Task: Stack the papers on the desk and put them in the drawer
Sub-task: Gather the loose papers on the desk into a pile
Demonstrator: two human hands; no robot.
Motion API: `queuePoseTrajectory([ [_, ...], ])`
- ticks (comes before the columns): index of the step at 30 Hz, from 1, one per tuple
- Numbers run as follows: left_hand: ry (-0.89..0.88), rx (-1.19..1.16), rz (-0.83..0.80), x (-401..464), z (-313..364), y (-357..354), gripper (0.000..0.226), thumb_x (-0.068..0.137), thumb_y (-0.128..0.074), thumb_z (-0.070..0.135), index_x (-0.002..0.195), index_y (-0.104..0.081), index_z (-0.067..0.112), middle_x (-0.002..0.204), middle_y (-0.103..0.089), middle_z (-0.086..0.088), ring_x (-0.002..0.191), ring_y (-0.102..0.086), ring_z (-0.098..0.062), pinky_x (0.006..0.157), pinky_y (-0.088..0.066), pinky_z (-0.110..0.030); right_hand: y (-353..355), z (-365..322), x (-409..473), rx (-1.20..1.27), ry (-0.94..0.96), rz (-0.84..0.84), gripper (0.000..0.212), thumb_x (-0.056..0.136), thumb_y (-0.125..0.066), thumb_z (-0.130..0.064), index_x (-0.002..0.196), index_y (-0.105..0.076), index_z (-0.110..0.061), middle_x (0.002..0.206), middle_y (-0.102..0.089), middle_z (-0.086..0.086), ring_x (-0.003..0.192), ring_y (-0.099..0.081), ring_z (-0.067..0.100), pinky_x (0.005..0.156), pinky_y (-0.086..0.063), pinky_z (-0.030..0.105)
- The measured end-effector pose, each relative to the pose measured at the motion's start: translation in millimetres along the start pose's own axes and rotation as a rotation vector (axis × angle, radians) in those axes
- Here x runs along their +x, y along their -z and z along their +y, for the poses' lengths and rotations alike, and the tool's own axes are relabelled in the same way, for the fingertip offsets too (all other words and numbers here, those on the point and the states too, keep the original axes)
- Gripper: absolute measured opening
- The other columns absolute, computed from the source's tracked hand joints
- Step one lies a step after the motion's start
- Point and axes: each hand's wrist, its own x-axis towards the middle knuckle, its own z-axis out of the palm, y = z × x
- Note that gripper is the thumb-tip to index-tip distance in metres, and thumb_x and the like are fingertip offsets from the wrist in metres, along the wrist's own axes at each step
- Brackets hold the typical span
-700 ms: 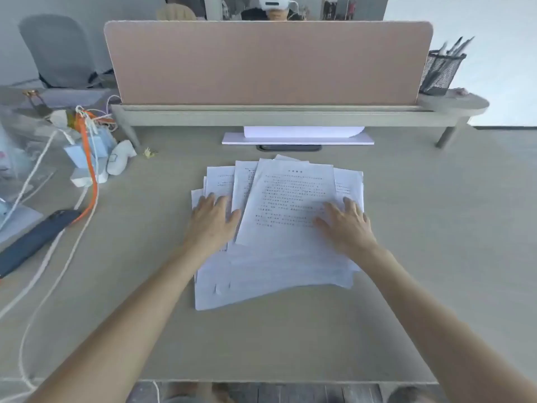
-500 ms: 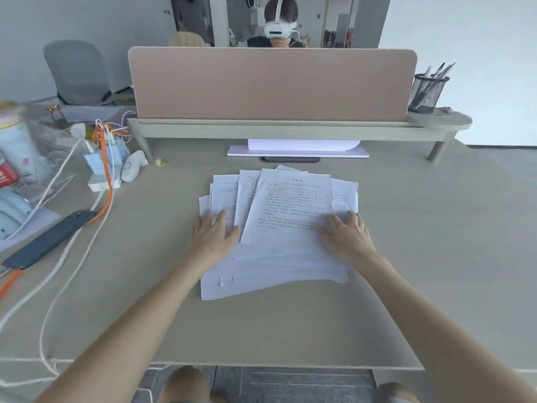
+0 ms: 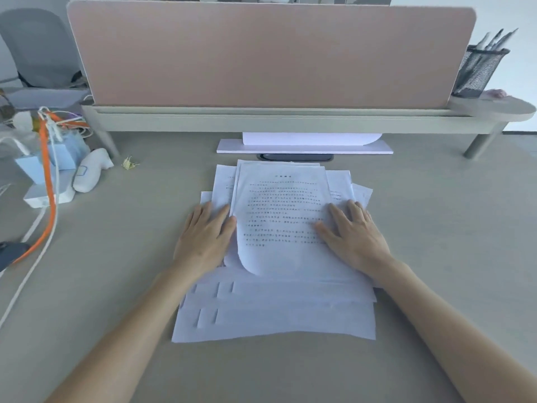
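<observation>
Several white printed papers (image 3: 279, 309) lie in a loose overlapping pile on the beige desk (image 3: 436, 242), in front of me. The top sheet (image 3: 279, 205) carries printed lines and its near left corner curls up. My left hand (image 3: 203, 239) rests flat on the pile's left side, fingers spread, touching the top sheet's left edge. On the pile's right side my right hand (image 3: 354, 237) presses flat on the top sheet. Neither hand grips a sheet. No drawer is in view.
A pink divider panel (image 3: 270, 53) stands on a raised shelf (image 3: 290, 120) at the back, with a white board (image 3: 305, 146) under it. A mesh pen holder (image 3: 479, 71) sits at the right end. Cables, blue boxes and an orange cord (image 3: 48, 181) crowd the left; a grey chair (image 3: 37, 48) stands behind.
Both hands have pushed inward, and the fanned sheets are drawn closer together into a narrower pile. The top sheet's near corner now curls. The view has moved closer to the desk.
</observation>
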Motion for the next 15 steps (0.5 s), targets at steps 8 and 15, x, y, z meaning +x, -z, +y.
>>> queuePoseTrajectory([
  [8, -0.013, -0.098, 0.203, -9.1, 6.5, 7.7, 0.04, 0.095, -0.022, 0.035, 0.074, -0.038, 0.005, 0.072, -0.048, -0.007, 0.087, -0.046, -0.025, 0.093, -0.036, -0.039, -2.6, -1.1, -11.8, -0.03, -0.064, 0.097, 0.065, 0.092, -0.04, -0.064, 0.133, -0.048, -0.014, 0.135, -0.041, 0.019, 0.133, -0.032, 0.037, 0.113, -0.025, 0.042],
  [15, 0.031, -0.16, 0.101, -8.0, 10.7, 12.4, 0.04, 0.099, -0.028, 0.04, 0.065, -0.029, 0.018, 0.076, -0.043, 0.003, 0.093, -0.04, -0.02, 0.099, -0.039, -0.044, -2.2, -20.2, -17.2, 0.047, 0.015, -0.002, 0.079, 0.089, -0.039, -0.068, 0.148, -0.036, -0.015, 0.15, -0.039, 0.013, 0.149, -0.02, 0.03, 0.122, -0.017, 0.04],
])
